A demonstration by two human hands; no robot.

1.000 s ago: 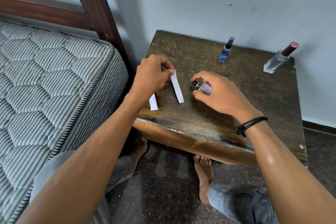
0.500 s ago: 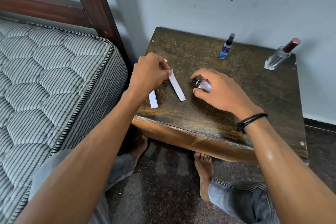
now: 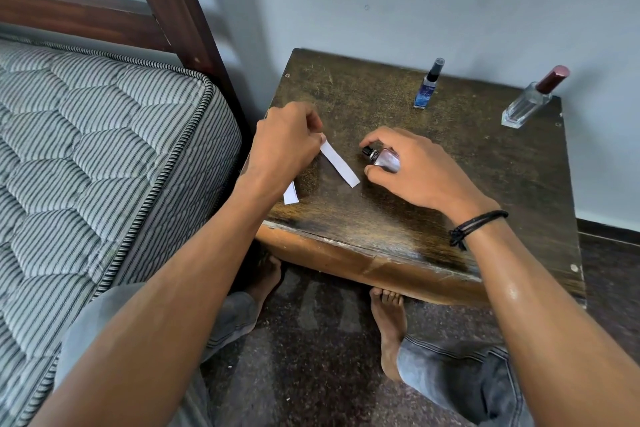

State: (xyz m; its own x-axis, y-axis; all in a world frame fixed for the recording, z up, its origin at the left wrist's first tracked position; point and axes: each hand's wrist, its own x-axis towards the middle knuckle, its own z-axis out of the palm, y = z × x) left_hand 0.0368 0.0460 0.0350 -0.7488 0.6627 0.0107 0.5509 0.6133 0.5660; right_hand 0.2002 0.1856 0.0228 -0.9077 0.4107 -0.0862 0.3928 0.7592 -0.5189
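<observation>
Pinching paper strip [image 3: 340,165], gripping small bottle [image 3: 386,160], perhaps perfume

Scuffed, dull dark wood makes the desk [image 3: 502,156]; the paper strip [image 3: 341,166] is matt white, the small bottle [image 3: 386,160] glossy glass.

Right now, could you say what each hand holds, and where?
Left hand pinches the paper strip by its far end; right hand grips the small bottle by its body.
</observation>
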